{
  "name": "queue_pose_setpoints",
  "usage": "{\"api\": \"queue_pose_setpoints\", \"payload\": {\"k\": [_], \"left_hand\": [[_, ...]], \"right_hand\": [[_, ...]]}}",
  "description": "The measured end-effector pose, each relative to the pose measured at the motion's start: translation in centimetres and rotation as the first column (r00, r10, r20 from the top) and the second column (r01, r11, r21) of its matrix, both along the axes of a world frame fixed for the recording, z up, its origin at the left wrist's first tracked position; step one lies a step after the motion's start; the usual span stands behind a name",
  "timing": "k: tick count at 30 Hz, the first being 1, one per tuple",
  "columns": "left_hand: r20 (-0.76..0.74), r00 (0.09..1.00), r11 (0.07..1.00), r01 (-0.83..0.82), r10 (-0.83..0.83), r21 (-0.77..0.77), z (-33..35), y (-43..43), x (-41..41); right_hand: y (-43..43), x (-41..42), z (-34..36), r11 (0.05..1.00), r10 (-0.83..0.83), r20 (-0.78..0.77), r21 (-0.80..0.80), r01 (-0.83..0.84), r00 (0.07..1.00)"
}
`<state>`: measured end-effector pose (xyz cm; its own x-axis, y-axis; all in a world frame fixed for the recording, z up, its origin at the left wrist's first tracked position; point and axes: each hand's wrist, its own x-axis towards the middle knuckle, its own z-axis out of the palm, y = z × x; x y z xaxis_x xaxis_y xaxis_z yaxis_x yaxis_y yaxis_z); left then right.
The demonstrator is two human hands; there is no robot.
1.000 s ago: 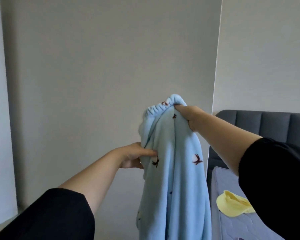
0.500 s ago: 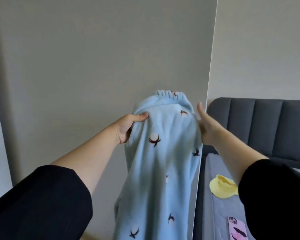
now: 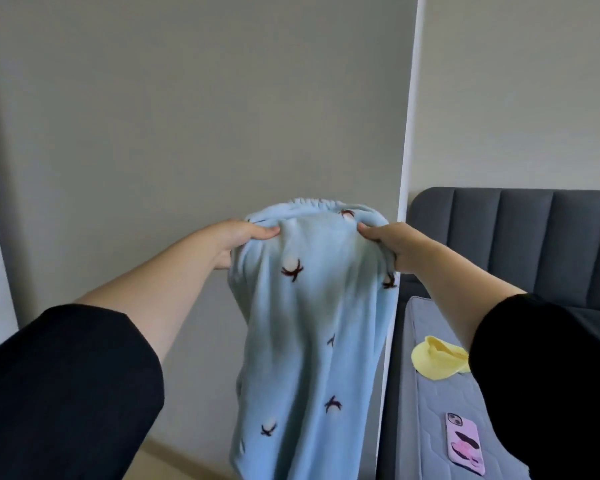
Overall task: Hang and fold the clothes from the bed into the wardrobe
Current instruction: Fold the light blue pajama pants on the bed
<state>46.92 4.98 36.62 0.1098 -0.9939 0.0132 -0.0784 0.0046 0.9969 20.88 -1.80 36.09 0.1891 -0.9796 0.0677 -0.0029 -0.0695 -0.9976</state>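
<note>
A light blue fleece garment (image 3: pixel 312 334) with small dark bird-like marks hangs in front of me, its elastic waistband at the top. My left hand (image 3: pixel 238 242) grips the waistband's left side, thumb on the front. My right hand (image 3: pixel 387 245) grips the right side at the same height. The fabric drops straight down past the bottom of the frame. Behind it stands a tall grey panel (image 3: pixel 201 116), which may be the wardrobe's side. The bed (image 3: pixel 440 403) lies to the right.
A yellow piece of clothing (image 3: pixel 437 356) lies on the grey mattress. A phone in a pink case (image 3: pixel 465 443) lies nearer to me on the mattress. The dark padded headboard (image 3: pixel 520 237) stands at the back right. Light flooring (image 3: pixel 167 462) shows below the panel.
My left hand climbed from the garment's middle to the waistband. My right hand shifted from the top centre to the right side. The waistband is now spread wide between both hands.
</note>
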Motion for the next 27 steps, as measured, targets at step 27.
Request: {"api": "queue_pose_setpoints", "payload": {"k": [27], "left_hand": [[0.192,0.967,0.794,0.248,-0.167,-0.555,30.1,2.1,-27.7]], "right_hand": [[14.0,-27.8,28.4,0.408,-0.657,0.295,-0.634,0.657,0.694]]}}
